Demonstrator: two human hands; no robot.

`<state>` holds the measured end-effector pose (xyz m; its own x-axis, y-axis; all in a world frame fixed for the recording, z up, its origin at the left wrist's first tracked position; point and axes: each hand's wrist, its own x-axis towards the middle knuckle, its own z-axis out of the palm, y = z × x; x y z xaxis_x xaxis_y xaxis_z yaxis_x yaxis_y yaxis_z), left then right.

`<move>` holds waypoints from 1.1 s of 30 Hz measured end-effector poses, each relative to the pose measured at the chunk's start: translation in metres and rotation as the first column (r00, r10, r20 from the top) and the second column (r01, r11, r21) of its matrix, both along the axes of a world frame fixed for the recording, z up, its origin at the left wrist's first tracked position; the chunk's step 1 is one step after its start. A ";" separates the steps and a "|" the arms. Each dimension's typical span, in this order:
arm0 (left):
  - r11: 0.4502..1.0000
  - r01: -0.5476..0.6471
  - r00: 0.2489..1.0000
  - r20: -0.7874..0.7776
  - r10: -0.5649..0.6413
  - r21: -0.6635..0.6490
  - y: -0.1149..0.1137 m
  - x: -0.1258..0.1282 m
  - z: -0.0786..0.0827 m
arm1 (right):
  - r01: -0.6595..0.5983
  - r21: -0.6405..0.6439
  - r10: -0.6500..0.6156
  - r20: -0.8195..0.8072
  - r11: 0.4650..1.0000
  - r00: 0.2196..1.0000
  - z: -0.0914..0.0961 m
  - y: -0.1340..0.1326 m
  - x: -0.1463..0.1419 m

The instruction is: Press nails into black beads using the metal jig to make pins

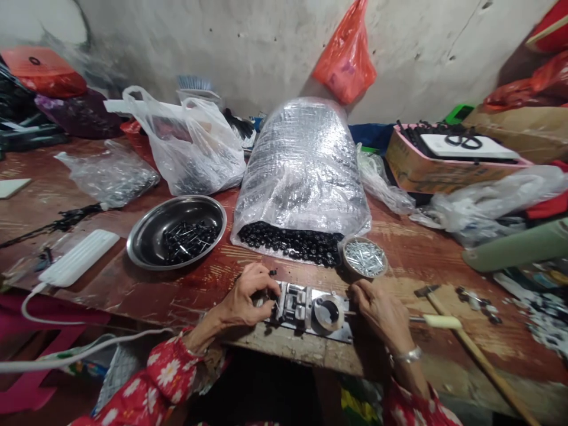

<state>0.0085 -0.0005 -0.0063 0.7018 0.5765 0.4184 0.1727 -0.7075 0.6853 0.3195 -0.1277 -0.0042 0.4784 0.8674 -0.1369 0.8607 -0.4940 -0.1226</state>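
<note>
A metal jig [295, 307] with a round ring [328, 312] on its right half lies at the table's front edge. At its left end, my left hand [252, 296] is closed in a pinch; a thin shiny sliver shows by the fingertips, too small to name. My right hand [384, 310] is closed at the jig's right end, over a thin rod with a pale yellow handle [444, 321]. What its fingers hold is hidden. Just behind it stands a small bowl of metal pins [364, 257]. Black small parts [288, 244] spill from a large clear plastic bag [306, 160].
A steel bowl [146, 216] with black pieces stands left of the bag. Further left lies a white power strip [80, 257] with a cord. A hammer [470, 346] lies at right. A box [444, 168] and a green roll [519, 245] stand behind it.
</note>
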 end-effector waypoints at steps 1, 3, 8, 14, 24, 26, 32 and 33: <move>1.000 -0.008 1.000 0.017 0.008 -0.003 0.001 -0.001 0.001 | -0.037 0.009 0.037 -0.048 0.999 0.998 0.002 -0.001 0.002; 0.999 -0.040 0.998 0.045 0.041 -0.016 0.002 -0.004 0.003 | -0.107 0.022 0.109 -0.120 0.994 0.987 0.005 -0.005 0.005; 0.978 -0.201 0.977 0.060 0.203 -0.051 0.012 -0.032 0.010 | -0.135 0.047 0.140 -0.131 0.990 0.981 0.005 -0.014 0.006; 0.752 -0.627 0.773 0.038 0.634 0.202 0.050 -0.082 0.020 | -0.091 0.156 0.082 0.064 0.984 0.995 -0.002 -0.029 -0.003; 0.491 -0.703 0.501 -0.132 0.855 0.515 0.074 -0.101 0.012 | -0.108 0.111 0.102 0.061 0.988 0.993 0.005 -0.024 -0.004; 0.473 -0.705 0.495 -0.110 0.862 0.529 0.071 -0.100 0.011 | -0.091 0.119 0.086 0.042 0.989 0.995 0.004 -0.023 -0.005; 0.591 -0.628 0.691 0.012 0.723 0.506 0.049 -0.077 0.014 | -0.068 0.040 0.070 -0.047 0.997 0.996 0.005 -0.010 -0.004; 0.663 -0.584 0.756 0.016 0.655 0.468 0.042 -0.070 0.014 | -0.070 0.027 0.072 -0.063 0.997 0.995 0.006 -0.007 -0.003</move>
